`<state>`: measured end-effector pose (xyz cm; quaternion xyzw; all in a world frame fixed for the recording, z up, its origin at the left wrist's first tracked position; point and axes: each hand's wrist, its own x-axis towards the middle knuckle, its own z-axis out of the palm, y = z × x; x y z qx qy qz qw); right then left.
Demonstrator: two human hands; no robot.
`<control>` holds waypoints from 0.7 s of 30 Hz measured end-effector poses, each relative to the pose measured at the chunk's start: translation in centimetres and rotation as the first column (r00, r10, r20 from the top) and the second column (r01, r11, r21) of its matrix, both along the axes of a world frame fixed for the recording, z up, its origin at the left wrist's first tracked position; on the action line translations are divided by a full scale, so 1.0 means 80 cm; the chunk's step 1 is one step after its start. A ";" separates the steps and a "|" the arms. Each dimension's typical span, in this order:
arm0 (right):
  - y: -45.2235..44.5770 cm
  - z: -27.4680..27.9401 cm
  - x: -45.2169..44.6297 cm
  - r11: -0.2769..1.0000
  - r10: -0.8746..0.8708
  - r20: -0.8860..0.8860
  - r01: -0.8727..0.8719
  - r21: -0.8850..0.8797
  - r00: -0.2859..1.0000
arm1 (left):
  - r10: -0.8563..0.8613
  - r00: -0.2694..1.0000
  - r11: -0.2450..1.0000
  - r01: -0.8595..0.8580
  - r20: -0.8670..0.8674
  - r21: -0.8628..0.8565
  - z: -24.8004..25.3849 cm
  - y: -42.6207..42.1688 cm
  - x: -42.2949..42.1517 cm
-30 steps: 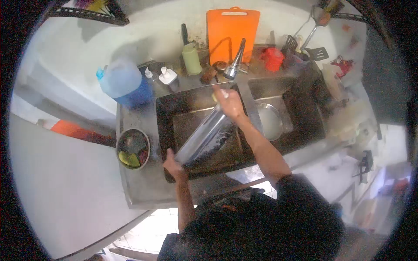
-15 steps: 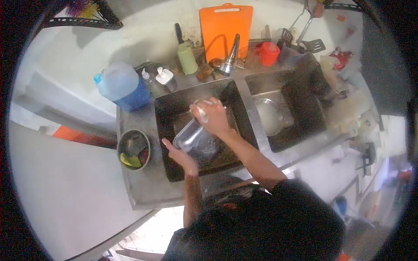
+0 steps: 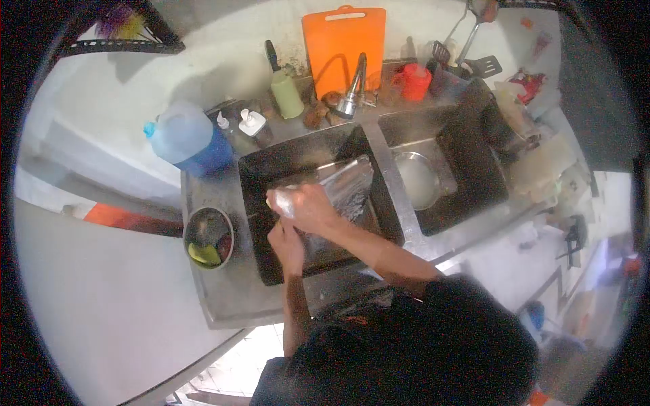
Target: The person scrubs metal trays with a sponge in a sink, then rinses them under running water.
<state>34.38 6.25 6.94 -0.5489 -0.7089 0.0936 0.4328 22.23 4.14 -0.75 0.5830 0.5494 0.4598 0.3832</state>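
Observation:
Over the left sink basin (image 3: pixel 254 169), both my hands are close together at a clear, see-through container (image 3: pixel 349 186), which is tilted and wet with suds. My left hand (image 3: pixel 289 245) is closed at the container's near-left end; its fingertips are partly hidden. Just above it, my right hand (image 3: pixel 311 211) is closed around a whitish, sudsy wad (image 3: pixel 284 202) pressed at that same end. Part of the container is covered by my right hand and forearm.
A round metal pan (image 3: pixel 414 179) lies in the right basin. The faucet (image 3: pixel 349 101) rises behind the divider. Left of the sink are a bowl with a yellow-green item (image 3: pixel 203 254), a blue-filled jug (image 3: pixel 193 145) and a pump bottle (image 3: pixel 252 123). An orange cutting board (image 3: pixel 343 51) leans behind.
My right hand has moved left and toward me, from the container's top to its near end. My left hand, spread before, is now closed. The container has turned and shifted right.

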 end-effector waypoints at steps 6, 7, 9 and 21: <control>0.055 -0.105 0.140 0.882 -0.242 0.299 0.338 -0.328 0.923 | 0.370 0.922 0.924 -0.354 0.110 -0.145 -0.019 -0.004 -0.052; 0.060 -0.129 0.152 0.835 -0.344 0.256 0.419 -0.358 0.904 | 0.316 0.926 0.879 -0.368 -0.208 -0.304 0.034 -0.018 -0.039; 0.054 -0.137 0.124 0.832 -0.432 0.253 0.491 -0.260 0.866 | 0.361 0.933 0.874 -0.335 0.010 -0.352 0.047 -0.021 -0.016; 0.011 -0.166 0.105 0.927 -0.321 0.246 0.357 -0.118 0.915 | 0.557 0.777 0.713 -0.267 0.294 -0.648 0.029 -0.024 0.000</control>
